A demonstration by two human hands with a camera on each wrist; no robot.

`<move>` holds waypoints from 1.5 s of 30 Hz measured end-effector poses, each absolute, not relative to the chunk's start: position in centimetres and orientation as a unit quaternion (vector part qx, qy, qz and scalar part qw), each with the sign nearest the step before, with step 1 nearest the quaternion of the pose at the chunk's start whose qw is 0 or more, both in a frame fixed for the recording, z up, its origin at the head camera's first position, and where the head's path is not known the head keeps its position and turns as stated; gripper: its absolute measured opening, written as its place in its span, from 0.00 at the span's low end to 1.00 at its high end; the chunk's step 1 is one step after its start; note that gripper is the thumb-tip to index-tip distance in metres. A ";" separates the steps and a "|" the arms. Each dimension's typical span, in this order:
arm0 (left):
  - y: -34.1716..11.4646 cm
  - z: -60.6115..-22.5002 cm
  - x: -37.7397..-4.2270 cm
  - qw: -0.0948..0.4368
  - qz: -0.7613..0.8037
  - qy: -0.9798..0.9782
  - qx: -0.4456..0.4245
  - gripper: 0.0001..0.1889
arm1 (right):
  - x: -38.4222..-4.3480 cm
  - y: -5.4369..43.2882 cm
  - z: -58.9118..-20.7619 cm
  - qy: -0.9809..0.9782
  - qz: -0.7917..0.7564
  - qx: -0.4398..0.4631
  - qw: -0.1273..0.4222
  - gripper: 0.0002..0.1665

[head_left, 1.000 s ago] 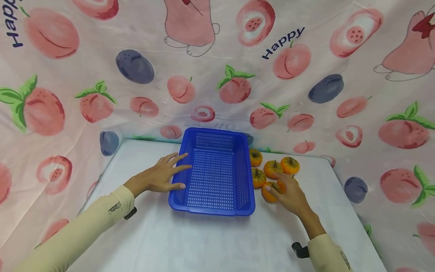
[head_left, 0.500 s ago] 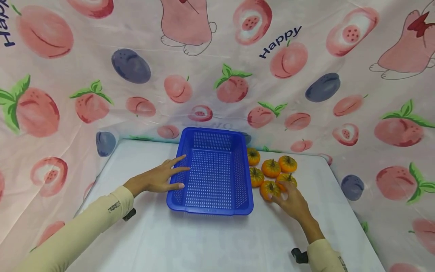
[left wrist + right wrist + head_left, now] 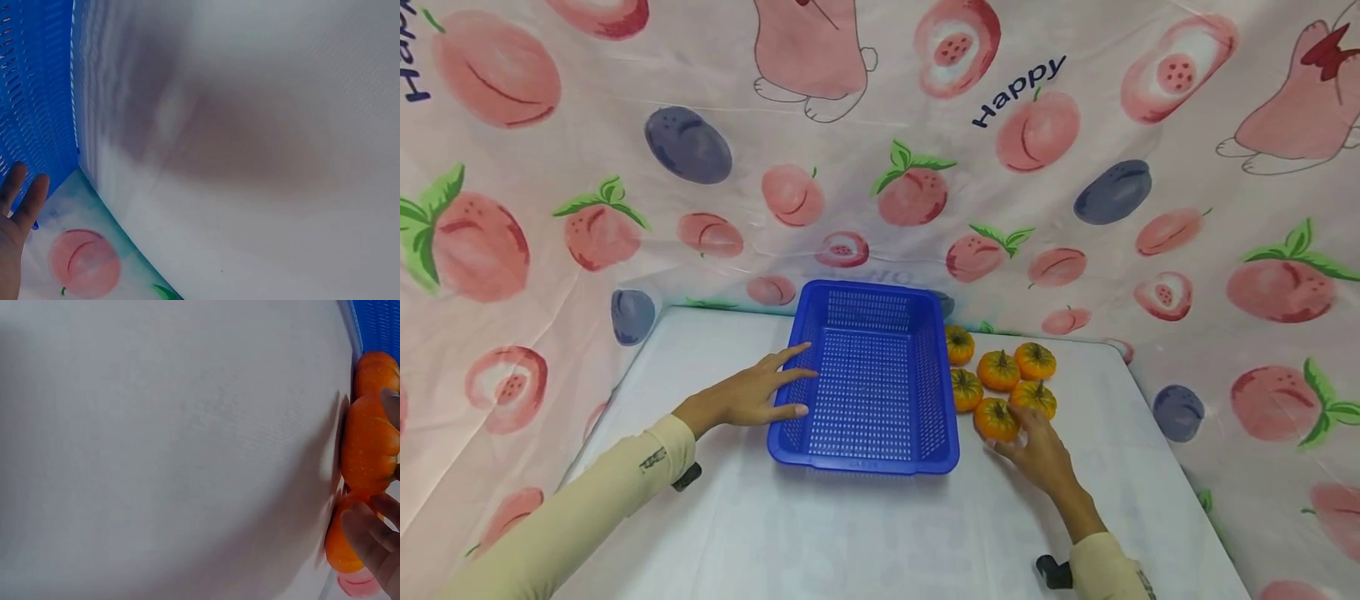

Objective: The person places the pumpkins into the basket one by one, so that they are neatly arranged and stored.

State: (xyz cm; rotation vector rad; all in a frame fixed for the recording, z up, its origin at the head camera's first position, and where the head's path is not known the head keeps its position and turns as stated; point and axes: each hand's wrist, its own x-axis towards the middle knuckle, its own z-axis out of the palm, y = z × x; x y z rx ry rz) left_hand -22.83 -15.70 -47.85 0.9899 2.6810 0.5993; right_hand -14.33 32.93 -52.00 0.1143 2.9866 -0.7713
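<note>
A blue plastic basket [image 3: 865,392] with perforated walls stands on the table, nothing inside it. My left hand [image 3: 748,392] rests at its left rim, fingers straight and spread over the edge. Right of the basket sit several small orange pumpkins with green-streaked tops. My right hand [image 3: 1037,450] has its thumb and fingers around the nearest pumpkin [image 3: 996,420], which is still on the table. In the right wrist view, the fingers [image 3: 369,534] reach between that pumpkin [image 3: 370,447] and a neighbouring pumpkin [image 3: 342,547]. The left wrist view shows two fingertips beside the basket wall [image 3: 37,94].
Another pumpkin [image 3: 1033,398] touches the held one's right side, and a further pumpkin [image 3: 998,370] sits behind. The white table [image 3: 850,533] extends in front. A fruit-printed cloth [image 3: 880,167] hangs behind and at both sides.
My right hand has drawn back from over the pumpkins and moved its fingers around the nearest one. The left hand stays at the basket rim. The whole head view has shifted slightly.
</note>
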 end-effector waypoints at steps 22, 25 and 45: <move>-16.3 -48.2 -22.1 0.108 0.203 0.918 0.322 0.40 | -14.9 32.5 -52.6 0.953 -0.295 0.058 0.025 0.48; -16.3 -48.2 -22.0 0.108 0.209 0.918 0.320 0.39 | -15.1 32.6 -52.9 0.952 -0.300 0.058 0.022 0.48; -16.1 -48.2 -22.2 0.112 0.223 0.913 0.323 0.37 | -15.5 33.0 -52.7 0.944 -0.324 0.051 0.041 0.50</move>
